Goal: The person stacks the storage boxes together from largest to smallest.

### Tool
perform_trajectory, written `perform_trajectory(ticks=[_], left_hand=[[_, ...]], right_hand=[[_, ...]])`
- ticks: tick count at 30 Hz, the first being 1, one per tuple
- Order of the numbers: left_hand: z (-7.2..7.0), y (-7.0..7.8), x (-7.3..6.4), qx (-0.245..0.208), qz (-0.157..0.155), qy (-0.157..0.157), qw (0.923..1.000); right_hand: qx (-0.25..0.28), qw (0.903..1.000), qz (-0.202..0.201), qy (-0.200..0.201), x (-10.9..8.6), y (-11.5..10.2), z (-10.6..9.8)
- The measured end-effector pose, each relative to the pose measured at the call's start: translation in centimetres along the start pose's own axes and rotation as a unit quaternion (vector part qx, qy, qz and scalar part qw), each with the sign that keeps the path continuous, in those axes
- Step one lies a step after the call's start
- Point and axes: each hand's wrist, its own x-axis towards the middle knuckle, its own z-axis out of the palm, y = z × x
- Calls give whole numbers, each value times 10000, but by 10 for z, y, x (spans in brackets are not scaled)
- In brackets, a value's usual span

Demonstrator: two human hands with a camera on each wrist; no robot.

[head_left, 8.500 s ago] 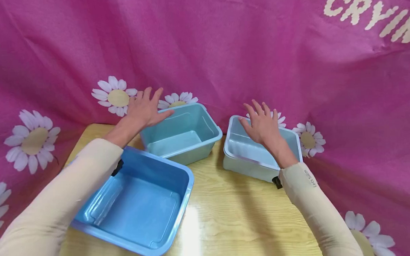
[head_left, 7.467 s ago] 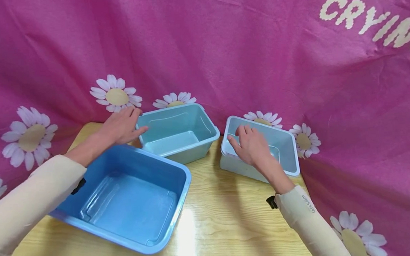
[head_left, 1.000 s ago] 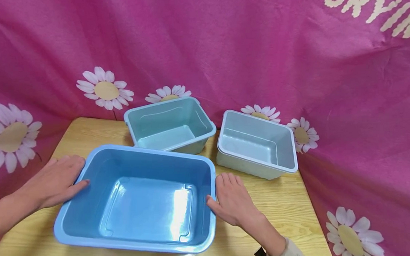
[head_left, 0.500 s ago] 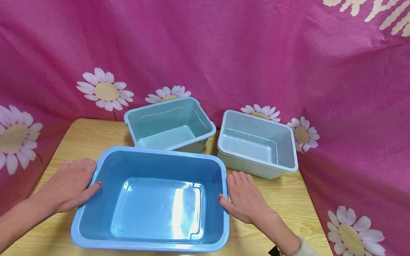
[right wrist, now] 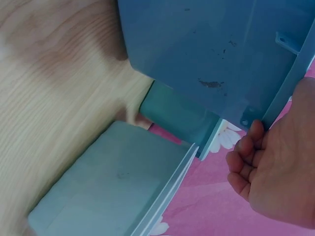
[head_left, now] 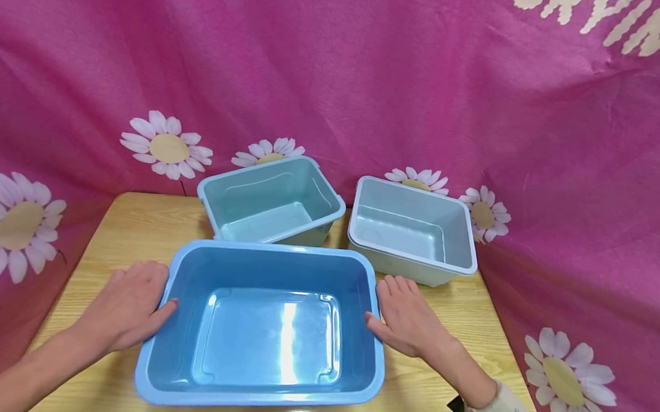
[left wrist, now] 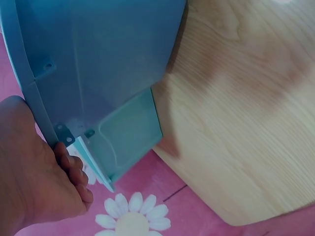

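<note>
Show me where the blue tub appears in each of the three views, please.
Head: blue tub, lower centre, inside visible.
Left wrist: blue tub, upper left, outside visible.
Right wrist: blue tub, upper right, outside visible.
Shared landmark: green bin, partly hidden behind it in all.

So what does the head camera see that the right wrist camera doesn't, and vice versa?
Only the head view shows the left hand's grip, cream printed lettering and the inside of the large blue rectangular plastic tub.

Only the right wrist view shows dark scuffs on that tub's outside and small blue tabs below its rim.

Both share the right hand's grip, that tub, the rectangular teal plastic tub and rectangular pale grey plastic tub, the wooden table and the pink daisy-printed cloth.
</note>
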Motion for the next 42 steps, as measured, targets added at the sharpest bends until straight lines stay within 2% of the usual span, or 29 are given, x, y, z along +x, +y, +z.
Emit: perform_trajectory(ticks=[8, 22, 28, 42], left_hand=[[6, 11, 2, -26, -17, -3, 10000], [7, 31, 4, 37, -124, 53, 9999], [11, 38, 5, -36, -109, 96, 9999], [20, 48, 5, 10, -181, -72, 9998]], right_hand=[[10, 10000, 7, 77, -7, 9, 5], [-121, 9999, 29, -7, -14, 23, 3], [-128, 9999, 64, -53, -17, 29, 4], [-116, 9998, 117, -114, -23, 37, 9]])
